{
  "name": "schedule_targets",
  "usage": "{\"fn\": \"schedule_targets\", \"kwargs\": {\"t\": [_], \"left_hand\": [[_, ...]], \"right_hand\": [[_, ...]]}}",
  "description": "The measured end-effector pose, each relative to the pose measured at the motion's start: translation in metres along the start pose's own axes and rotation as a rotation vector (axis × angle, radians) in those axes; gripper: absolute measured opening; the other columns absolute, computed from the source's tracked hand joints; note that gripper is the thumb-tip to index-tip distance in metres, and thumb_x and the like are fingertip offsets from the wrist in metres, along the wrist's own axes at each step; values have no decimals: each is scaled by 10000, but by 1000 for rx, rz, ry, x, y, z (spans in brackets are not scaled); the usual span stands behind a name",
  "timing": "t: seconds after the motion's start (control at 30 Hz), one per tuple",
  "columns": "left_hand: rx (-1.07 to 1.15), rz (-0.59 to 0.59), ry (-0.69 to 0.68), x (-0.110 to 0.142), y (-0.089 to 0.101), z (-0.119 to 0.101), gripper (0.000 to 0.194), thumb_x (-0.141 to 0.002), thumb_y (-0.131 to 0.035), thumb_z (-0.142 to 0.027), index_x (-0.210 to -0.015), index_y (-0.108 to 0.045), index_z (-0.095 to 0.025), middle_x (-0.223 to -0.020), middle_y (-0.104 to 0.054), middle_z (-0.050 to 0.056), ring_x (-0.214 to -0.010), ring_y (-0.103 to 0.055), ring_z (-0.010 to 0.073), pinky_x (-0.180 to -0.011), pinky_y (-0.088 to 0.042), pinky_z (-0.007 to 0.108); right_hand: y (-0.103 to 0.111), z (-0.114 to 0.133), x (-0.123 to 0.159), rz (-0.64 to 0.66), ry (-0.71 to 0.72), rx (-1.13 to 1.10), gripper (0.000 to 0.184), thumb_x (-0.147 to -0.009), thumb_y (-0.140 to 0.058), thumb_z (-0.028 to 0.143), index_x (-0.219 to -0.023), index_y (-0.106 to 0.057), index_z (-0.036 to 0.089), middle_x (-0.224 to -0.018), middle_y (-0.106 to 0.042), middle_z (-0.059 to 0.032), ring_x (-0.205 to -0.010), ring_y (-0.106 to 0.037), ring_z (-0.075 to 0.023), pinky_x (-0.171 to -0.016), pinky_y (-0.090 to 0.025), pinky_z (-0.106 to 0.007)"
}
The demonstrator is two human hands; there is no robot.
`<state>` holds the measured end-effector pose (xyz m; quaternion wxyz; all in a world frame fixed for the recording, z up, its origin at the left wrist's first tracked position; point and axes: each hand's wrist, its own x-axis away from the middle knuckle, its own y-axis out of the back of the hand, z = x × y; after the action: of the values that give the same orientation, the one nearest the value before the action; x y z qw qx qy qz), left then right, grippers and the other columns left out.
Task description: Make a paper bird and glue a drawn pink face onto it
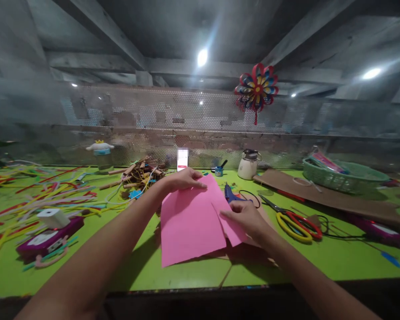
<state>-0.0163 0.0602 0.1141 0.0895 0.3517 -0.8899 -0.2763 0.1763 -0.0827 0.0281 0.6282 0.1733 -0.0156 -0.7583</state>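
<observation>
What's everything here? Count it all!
pink paper: count unclear, pink, middle
glue gun: 1, blue, middle
scissors: 1 pair, yellow-red, right
power strips: 2, purple, either side
charger: 1, white, left
bendy strips: many, mixed, left
sticks: many, brown, back left
toy: 1, white, back left
phone: 1, white, back middle
jar: 1, blue, back middle
jug: 1, cream, back right
cardboard: at least 1, brown, right
basket: 1, green, back right
flower ornament: 1, multicoloured, upper right
mesh: 1, grey, behind
lights: several, white, ceiling
table: 1, green, underneath
left hand: 1, bare, paper's top
right hand: 1, bare, paper's right
</observation>
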Motion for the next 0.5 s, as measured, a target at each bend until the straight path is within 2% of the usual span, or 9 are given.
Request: {"fn": "schedule_targets", "kwargs": {"t": [0.13,0.2,0.3,0.4,0.5], "left_hand": [[10,-24,59,2,7,17,205,-614,-787,-301,-594,-646,-153,-546,-555,10,-467,-415,101,-472,-288,238],[28,-31,94,2,12,28,174,-637,-740,-313,-646,-662,-158,-609,-604,31,-497,-473,122,-496,-338,243],[28,-27,160,-2,22,45,156,-627,-688,-298,-686,-673,-155,-655,-632,49,-523,-518,143,-524,-382,253],[-17,-35,233,-2,37,58,146,-606,-675,-282,-666,-656,-151,-631,-618,44,-523,-529,153,-520,-395,256],[-109,-84,284,6,61,66,144,-621,-702,-264,-669,-647,-140,-616,-597,28,-530,-529,152,-513,-401,250]], "right_hand": [[24,-24,-17,-195,26,-65,361,-663,-725,494,-667,-658,139,-610,-604,-7,-525,-489,-133,-474,-363,-251],[40,-35,-26,-306,29,-104,402,-695,-688,539,-747,-659,141,-641,-614,-14,-531,-491,-139,-474,-369,-258],[56,-50,-34,-445,46,-161,444,-682,-676,593,-763,-634,158,-636,-590,2,-532,-474,-137,-478,-372,-261],[62,-58,-35,-500,67,-201,464,-669,-684,619,-760,-633,167,-652,-579,14,-546,-466,-129,-483,-368,-252],[64,-61,-34,-509,76,-215,446,-675,-705,594,-753,-648,159,-653,-567,17,-548,-446,-116,-478,-347,-238]]}}
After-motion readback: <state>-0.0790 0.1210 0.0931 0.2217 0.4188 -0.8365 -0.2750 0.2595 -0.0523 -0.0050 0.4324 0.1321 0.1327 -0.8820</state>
